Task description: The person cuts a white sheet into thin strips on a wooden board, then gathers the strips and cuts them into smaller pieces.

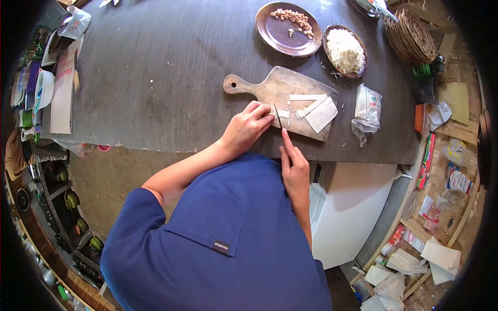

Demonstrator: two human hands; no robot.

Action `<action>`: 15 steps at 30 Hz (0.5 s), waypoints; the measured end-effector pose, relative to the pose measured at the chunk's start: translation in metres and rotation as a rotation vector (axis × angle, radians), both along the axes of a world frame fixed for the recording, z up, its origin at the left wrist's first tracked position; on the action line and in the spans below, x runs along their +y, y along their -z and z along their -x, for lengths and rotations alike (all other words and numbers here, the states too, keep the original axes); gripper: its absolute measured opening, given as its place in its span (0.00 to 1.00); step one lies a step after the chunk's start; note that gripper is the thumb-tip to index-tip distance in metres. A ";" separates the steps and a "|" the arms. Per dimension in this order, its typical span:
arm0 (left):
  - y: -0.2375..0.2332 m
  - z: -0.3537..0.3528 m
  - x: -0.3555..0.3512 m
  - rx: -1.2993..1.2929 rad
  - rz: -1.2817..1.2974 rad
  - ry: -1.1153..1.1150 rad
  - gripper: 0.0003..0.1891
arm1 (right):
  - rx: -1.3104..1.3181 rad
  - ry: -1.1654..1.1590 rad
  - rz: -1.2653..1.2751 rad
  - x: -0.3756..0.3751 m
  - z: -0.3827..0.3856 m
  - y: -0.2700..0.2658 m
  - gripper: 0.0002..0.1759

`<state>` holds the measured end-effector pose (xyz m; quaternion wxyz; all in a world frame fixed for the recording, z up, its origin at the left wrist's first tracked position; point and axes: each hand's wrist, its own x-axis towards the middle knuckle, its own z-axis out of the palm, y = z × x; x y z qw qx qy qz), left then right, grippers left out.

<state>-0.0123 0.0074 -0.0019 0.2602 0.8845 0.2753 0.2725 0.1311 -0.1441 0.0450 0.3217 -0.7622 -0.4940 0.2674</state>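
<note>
On the dark table lies a wooden cutting board (282,85), its handle pointing left. My left hand (248,127), fingers curled together, presses on a white piece at the board's lower left. A knife (277,115) is in my right hand (295,163), the index finger stretched along it and the blade beside the white piece. Small cut white bits (284,113) lie just right of the blade. Farther right on the board are a flat white slab (321,114) and a long white strip (306,97).
Behind the board stand a brown plate (267,36) of small tan pieces and a bowl (361,72) heaped with white shreds. A plastic packet (367,108) lies to the right. Woven baskets (410,36) are at the back right, a white cabinet (353,207) below the table edge.
</note>
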 end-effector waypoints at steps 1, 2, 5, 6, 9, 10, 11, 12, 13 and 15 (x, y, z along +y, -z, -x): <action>0.002 0.000 0.000 -0.007 -0.027 0.000 0.12 | -0.025 -0.009 0.010 -0.004 0.000 0.002 0.32; 0.003 -0.001 -0.001 -0.012 -0.053 0.001 0.12 | -0.049 -0.017 0.020 -0.007 0.000 0.003 0.32; 0.004 -0.001 -0.002 -0.004 -0.069 -0.007 0.12 | -0.027 -0.011 0.054 -0.002 -0.002 0.006 0.31; 0.004 -0.001 -0.003 -0.005 -0.067 -0.008 0.12 | -0.027 -0.012 0.056 0.003 -0.002 0.005 0.31; 0.006 -0.002 -0.003 0.026 -0.082 -0.016 0.13 | 0.021 -0.028 0.041 0.017 -0.006 0.000 0.30; 0.006 -0.001 -0.003 0.017 -0.062 -0.001 0.13 | 0.017 -0.027 0.015 0.017 -0.007 -0.001 0.30; 0.005 0.001 -0.001 0.010 -0.040 0.012 0.13 | 0.014 -0.026 -0.010 0.016 -0.006 -0.002 0.30; 0.005 0.002 0.001 0.013 -0.043 0.006 0.13 | 0.018 -0.032 -0.013 0.013 -0.005 -0.004 0.30; 0.005 0.001 0.000 0.010 -0.052 0.002 0.13 | 0.006 -0.032 0.015 0.007 -0.005 -0.007 0.30; 0.004 -0.001 -0.002 -0.003 -0.063 -0.010 0.13 | -0.056 -0.043 0.055 -0.004 -0.005 -0.005 0.30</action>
